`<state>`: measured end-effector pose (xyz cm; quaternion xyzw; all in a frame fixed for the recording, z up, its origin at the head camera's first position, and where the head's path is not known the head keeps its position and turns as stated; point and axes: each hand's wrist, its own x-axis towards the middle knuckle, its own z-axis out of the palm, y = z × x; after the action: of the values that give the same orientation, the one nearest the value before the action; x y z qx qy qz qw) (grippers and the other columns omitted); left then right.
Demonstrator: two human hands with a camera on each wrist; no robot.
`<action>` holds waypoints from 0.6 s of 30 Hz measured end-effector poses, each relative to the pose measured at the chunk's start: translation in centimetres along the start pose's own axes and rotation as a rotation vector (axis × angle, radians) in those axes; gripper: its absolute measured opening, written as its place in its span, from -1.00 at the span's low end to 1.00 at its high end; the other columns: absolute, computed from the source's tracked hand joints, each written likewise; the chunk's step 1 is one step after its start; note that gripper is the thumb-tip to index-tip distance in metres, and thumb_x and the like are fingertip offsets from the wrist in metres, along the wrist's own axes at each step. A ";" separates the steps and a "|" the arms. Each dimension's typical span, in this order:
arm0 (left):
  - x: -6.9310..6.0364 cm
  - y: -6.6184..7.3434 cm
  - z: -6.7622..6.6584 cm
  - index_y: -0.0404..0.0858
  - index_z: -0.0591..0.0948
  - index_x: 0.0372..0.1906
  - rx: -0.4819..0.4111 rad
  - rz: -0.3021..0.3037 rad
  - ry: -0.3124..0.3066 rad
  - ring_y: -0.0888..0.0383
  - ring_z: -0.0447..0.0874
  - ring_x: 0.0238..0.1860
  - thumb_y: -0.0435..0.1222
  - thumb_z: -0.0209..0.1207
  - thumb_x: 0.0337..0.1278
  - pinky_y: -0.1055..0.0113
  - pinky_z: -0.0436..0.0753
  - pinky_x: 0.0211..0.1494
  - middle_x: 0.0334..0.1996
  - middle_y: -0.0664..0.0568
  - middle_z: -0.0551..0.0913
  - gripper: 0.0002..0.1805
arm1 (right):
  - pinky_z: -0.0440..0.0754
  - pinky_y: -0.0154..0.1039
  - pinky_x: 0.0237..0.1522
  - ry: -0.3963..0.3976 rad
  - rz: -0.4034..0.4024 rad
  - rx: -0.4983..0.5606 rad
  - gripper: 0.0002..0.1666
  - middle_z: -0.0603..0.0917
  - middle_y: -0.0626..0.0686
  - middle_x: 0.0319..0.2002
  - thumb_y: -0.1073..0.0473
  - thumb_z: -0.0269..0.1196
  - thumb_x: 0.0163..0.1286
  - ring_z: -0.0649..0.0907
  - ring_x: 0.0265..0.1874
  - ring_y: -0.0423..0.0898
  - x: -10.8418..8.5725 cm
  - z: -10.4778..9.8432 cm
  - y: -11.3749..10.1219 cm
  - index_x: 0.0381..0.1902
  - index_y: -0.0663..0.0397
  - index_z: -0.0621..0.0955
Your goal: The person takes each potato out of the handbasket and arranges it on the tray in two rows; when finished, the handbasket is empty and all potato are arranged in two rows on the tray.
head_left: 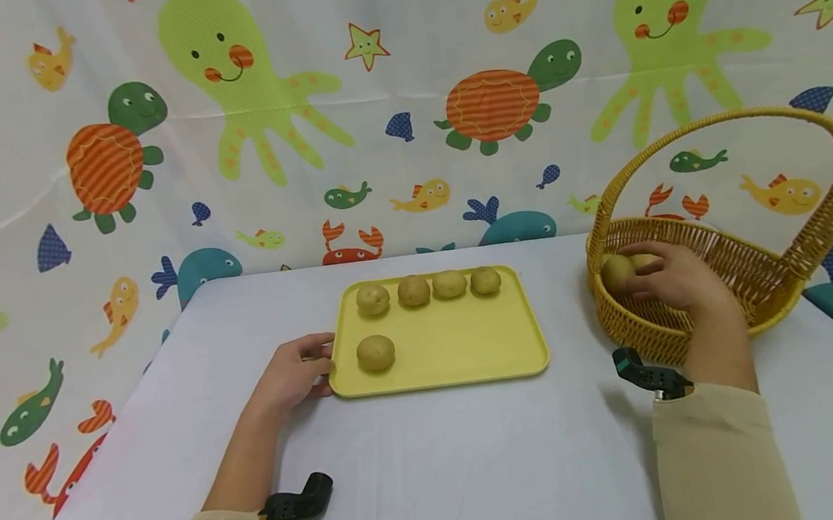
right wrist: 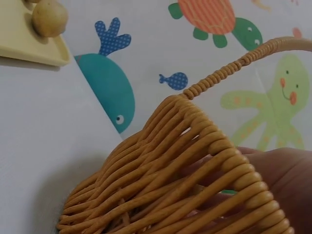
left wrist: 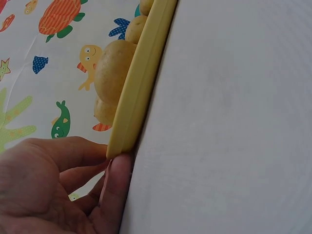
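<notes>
A yellow tray [head_left: 463, 348] carries four potatoes in a row along its far side and one potato [head_left: 376, 353] near its left front. My left hand [head_left: 294, 376] holds the tray's left edge near the front corner; in the left wrist view the hand [left wrist: 63, 185] has fingertips and thumb against the end of the tray [left wrist: 134, 107]. Inside the wicker basket [head_left: 638, 339], my right hand [head_left: 677, 277] has its fingers round a potato [head_left: 617, 272]. Another potato shows partly behind those fingers. In the right wrist view the basket's weave [right wrist: 170, 165] hides most of the right hand [right wrist: 287, 180].
The basket's tall arched handle [head_left: 727, 119] rises over the right hand's side of the white table [head_left: 436, 467]. A patterned cloth [head_left: 396, 53] with sea animals hangs behind the table. The basket stands right of the tray, with table surface between them.
</notes>
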<state>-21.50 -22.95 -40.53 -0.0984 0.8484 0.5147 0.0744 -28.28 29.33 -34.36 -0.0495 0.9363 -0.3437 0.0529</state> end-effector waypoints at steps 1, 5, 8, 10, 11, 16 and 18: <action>0.0 0.0 0.0 -0.27 0.40 0.51 -0.001 -0.001 0.000 0.00 0.61 -0.03 -0.40 0.12 0.35 0.36 0.77 -0.19 0.21 -0.22 0.48 -0.38 | 0.56 0.13 0.16 -0.002 0.001 0.015 -0.13 0.50 0.55 0.29 0.05 0.30 0.45 0.77 0.00 0.17 -0.1 -0.1 -0.1 0.58 0.20 0.24; 0.1 0.1 0.0 -0.25 0.40 0.51 -0.002 -0.005 0.002 -0.01 0.61 -0.02 -0.39 0.12 0.35 0.37 0.77 -0.18 0.20 -0.21 0.47 -0.38 | 0.57 0.20 0.23 0.007 0.011 0.065 -0.10 0.42 0.55 0.36 0.04 0.31 0.46 0.68 0.15 0.28 -0.6 -0.4 -0.5 0.61 0.16 0.20; 0.1 0.1 0.0 -0.26 0.39 0.51 -0.003 -0.002 -0.001 -0.01 0.60 -0.02 -0.39 0.12 0.36 0.37 0.77 -0.18 0.20 -0.21 0.47 -0.38 | 0.52 0.30 0.29 0.023 0.022 0.081 -0.06 0.36 0.55 0.40 0.00 0.32 0.46 0.55 0.27 0.38 -1.0 -0.7 -0.7 0.64 0.08 0.17; 0.1 0.0 0.0 -0.26 0.40 0.51 -0.006 0.000 0.000 0.00 0.60 -0.03 -0.40 0.12 0.36 0.36 0.77 -0.19 0.20 -0.21 0.47 -0.38 | 0.44 0.35 0.33 0.035 0.035 0.087 -0.04 0.34 0.53 0.43 -0.04 0.32 0.46 0.48 0.32 0.41 -1.2 -1.0 -0.8 0.65 0.01 0.15; 0.1 0.0 0.0 -0.27 0.39 0.51 -0.004 0.004 -0.003 0.00 0.61 -0.03 -0.40 0.12 0.36 0.36 0.77 -0.19 0.20 -0.22 0.47 -0.38 | 0.42 0.38 0.34 0.041 0.038 0.086 -0.03 0.33 0.52 0.43 -0.06 0.32 0.46 0.46 0.34 0.42 -1.3 -1.1 -0.8 0.66 -0.02 0.13; 0.2 -0.2 -0.1 -0.27 0.40 0.51 -0.008 0.004 -0.002 0.00 0.61 -0.04 -0.39 0.12 0.36 0.36 0.77 -0.19 0.19 -0.22 0.47 -0.38 | 0.35 0.41 0.33 0.066 0.020 0.111 -0.03 0.33 0.50 0.44 -0.07 0.30 0.47 0.39 0.38 0.42 -1.7 -1.7 -1.1 0.67 -0.10 0.11; 0.3 -0.2 -0.1 -0.26 0.40 0.51 -0.008 0.000 0.000 0.00 0.61 -0.04 -0.39 0.12 0.36 0.36 0.77 -0.19 0.19 -0.21 0.47 -0.39 | 0.34 0.40 0.33 0.073 0.008 0.123 -0.04 0.34 0.48 0.44 -0.09 0.30 0.47 0.41 0.36 0.41 -1.8 -1.8 -1.2 0.67 -0.13 0.12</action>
<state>-21.75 -23.13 -40.79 -0.0987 0.8463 0.5182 0.0742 -26.63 29.75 -32.10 -0.0298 0.9148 -0.4021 0.0230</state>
